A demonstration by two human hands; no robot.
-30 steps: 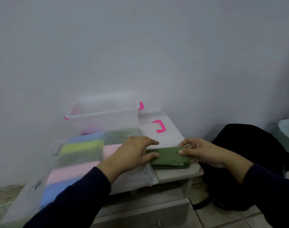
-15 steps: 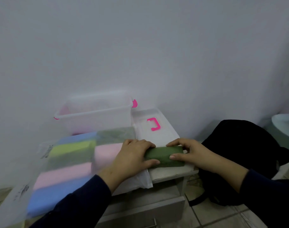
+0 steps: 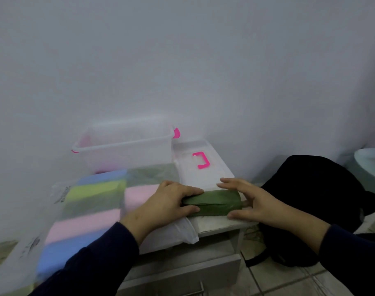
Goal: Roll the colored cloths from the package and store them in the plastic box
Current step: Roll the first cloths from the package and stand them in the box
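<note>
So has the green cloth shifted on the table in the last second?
No. The green cloth lies in the same spot, just in front of the lid's pink handle; only its roll looks tighter.

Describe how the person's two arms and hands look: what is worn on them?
Both arms wear long dark navy sleeves that end at the wrists. The left hand and the right hand are bare: no gloves, and no rings, watch or bracelets show. The sleeves look plain, with no markings visible.

one head-worn wide-angle view, forward and down, close over the small table [image 3: 216,224] against a wall [image 3: 182,60]
</note>
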